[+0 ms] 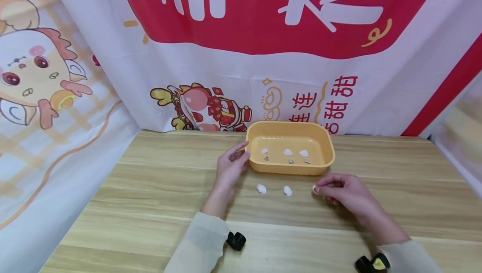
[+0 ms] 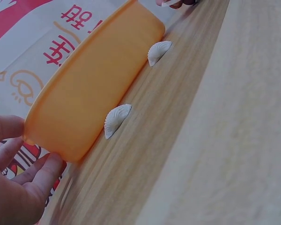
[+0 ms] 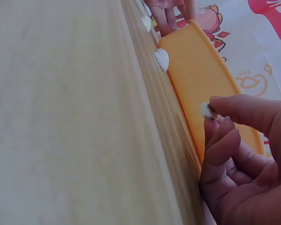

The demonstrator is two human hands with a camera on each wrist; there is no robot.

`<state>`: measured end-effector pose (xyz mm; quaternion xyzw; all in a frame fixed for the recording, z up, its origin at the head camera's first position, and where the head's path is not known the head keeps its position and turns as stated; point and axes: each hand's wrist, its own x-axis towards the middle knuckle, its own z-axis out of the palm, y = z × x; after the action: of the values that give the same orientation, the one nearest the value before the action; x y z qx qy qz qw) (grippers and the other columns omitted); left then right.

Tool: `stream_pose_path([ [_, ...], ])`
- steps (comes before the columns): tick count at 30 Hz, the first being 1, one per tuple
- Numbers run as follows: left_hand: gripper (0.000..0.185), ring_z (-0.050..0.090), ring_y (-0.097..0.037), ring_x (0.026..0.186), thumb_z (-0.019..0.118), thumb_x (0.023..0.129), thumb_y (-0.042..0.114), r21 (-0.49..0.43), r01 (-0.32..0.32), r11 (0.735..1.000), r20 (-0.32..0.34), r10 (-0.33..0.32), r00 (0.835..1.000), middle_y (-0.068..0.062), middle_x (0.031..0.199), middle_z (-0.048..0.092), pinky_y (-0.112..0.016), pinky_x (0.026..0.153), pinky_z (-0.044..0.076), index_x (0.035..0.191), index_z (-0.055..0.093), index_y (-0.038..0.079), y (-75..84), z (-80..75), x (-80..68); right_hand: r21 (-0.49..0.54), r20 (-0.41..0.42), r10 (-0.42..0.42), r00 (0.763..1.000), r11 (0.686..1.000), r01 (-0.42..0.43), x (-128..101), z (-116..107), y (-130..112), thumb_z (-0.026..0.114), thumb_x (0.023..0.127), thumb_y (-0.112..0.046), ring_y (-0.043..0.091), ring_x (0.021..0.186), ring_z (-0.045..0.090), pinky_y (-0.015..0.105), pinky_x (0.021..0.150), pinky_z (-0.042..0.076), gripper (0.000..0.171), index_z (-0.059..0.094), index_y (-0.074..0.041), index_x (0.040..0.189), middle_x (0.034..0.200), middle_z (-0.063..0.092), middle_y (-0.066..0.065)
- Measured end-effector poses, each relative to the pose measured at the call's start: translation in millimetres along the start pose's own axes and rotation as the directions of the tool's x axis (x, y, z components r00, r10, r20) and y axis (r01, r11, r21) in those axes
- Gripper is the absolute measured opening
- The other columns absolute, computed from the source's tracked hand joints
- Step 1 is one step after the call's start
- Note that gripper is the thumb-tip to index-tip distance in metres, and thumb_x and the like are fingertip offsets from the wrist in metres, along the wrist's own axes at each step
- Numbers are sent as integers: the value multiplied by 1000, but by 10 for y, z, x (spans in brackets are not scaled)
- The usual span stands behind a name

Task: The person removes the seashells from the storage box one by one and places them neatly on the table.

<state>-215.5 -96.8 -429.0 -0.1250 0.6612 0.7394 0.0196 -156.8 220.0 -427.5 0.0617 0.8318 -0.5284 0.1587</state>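
My right hand (image 1: 344, 191) pinches a small white seashell (image 3: 207, 111) between thumb and fingers, close over the table in front of the tub's right corner. My left hand (image 1: 229, 168) touches the left end of a yellow-orange plastic tub (image 1: 290, 170), fingertips at its rim and lower corner. On the table before the tub lie two ribbed white shells, one shell (image 2: 117, 121) nearer the left hand and another shell (image 2: 158, 52) farther right. Inside the tub, three white shells (image 1: 288, 152) form a row, with three smaller, darker pieces (image 1: 291, 161) in front of them.
The wooden table (image 1: 150, 206) reaches back to a hanging white cloth (image 1: 233, 65) with red and cartoon prints. The tub stands at the table's back edge, against this cloth. Another printed cloth (image 1: 75, 147) hangs along the left side. Black wrist devices (image 1: 236, 241) sit at both sleeves.
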Motion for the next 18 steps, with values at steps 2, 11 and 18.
stream_pose_path([
  [2, 37, 66, -24, 130, 74, 103, 15, 2, 8, 1000, 1, -8, 1000, -9, 141, 69, -35, 109, 62, 139, 73, 23, 2, 1, -2, -5, -5, 17, 1000, 1000, -17, 15, 2, 3, 85, 95, -30, 15, 82, 63, 26, 64, 57, 35, 75, -5, 117, 93, 73, -3],
  [11, 37, 66, -25, 131, 74, 103, 16, 13, 21, 1000, 5, -21, 1000, -9, 142, 68, -37, 111, 61, 138, 73, 27, -7, -11, -18, 1, 1, 1, 1000, 1000, -1, 17, 39, 59, 85, 94, -24, 14, 73, 67, 26, 58, 59, 32, 75, -1, 114, 83, 75, 0],
  [18, 37, 66, -24, 130, 74, 103, 17, 6, 12, 1000, 4, -12, 1000, -8, 142, 68, -36, 110, 62, 138, 73, 27, -6, -6, -5, -31, -12, -10, 1000, 999, 10, 22, 53, 41, 86, 93, -23, 14, 69, 66, 26, 56, 59, 31, 75, -1, 112, 79, 74, 0],
])
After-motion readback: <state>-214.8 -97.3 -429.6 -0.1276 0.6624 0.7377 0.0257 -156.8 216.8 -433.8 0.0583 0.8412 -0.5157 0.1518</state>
